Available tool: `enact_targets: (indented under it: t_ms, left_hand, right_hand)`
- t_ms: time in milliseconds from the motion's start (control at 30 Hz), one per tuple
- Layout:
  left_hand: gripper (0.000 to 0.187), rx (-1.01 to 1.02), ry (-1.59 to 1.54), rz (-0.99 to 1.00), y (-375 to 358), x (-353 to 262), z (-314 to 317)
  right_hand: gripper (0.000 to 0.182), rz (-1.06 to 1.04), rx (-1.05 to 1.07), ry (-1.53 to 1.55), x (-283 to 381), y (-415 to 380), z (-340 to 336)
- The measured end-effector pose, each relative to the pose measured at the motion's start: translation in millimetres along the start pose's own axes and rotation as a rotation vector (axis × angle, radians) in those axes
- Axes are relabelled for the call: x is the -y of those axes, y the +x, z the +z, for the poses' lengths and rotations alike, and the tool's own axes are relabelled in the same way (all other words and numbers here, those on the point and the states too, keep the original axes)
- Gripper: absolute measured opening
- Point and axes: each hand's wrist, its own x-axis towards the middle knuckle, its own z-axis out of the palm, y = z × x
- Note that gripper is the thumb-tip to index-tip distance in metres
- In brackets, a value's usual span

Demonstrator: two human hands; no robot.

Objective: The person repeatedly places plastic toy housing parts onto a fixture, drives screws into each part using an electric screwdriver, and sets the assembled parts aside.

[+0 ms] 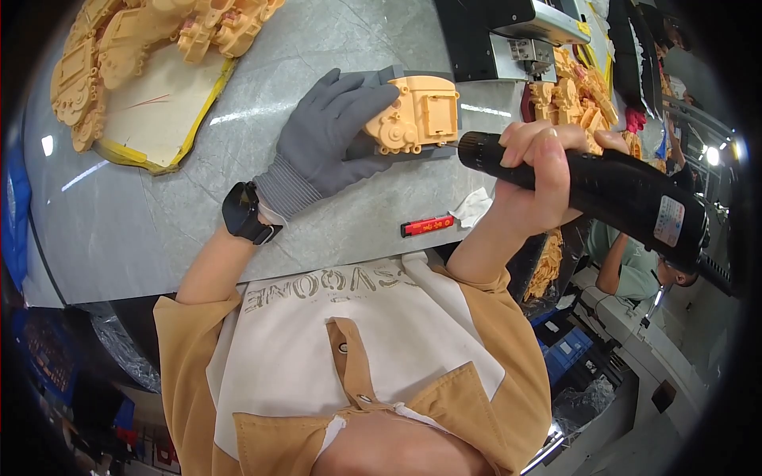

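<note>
My left hand (pixel 329 123), in a grey knit glove, is closed on a yellow-orange plastic housing (pixel 421 115) with round bosses and a rectangular frame on its face. Under the housing lies a dark grey block or fixture (pixel 389 75), mostly covered. My bare right hand (pixel 544 170) is wrapped round a black electric screwdriver (pixel 591 178) held nearly level. Its tip points left at the lower right corner of the housing; whether it touches cannot be made out. Below them on the table are a red lighter-like object (pixel 427 226) and a crumpled white tissue (pixel 471 208).
More yellow-orange housings (pixel 119 47) are heaped at the upper left on a tray edged with yellow tape (pixel 171 168). Others (pixel 575 95) lie at the right, beside a black and silver machine (pixel 532 47). A person in a green shirt (pixel 627 266) sits at the far right.
</note>
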Motion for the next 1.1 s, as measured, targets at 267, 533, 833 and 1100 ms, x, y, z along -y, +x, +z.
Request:
enact_targets:
  t_ms: [267, 533, 833, 1100]
  left_hand:
    - [0.079, 0.004, 0.006, -0.01, 0, -2, -1]
    - [0.074, -0.062, -0.074, -0.039, 5, -5, 1]
    - [0.071, 0.011, -0.021, -0.058, 7, -7, -1]
    - [0.079, 0.009, -0.059, -0.069, 5, -7, 1]
  right_hand:
    - [0.048, 0.011, 0.045, 0.015, -5, 0, 2]
    - [0.046, -0.061, 0.118, -0.071, -11, -4, 5]
    - [0.038, -0.038, -0.16, 0.166, -4, 57, -67]
    - [0.038, -0.235, -0.134, -0.245, -53, 115, -62]
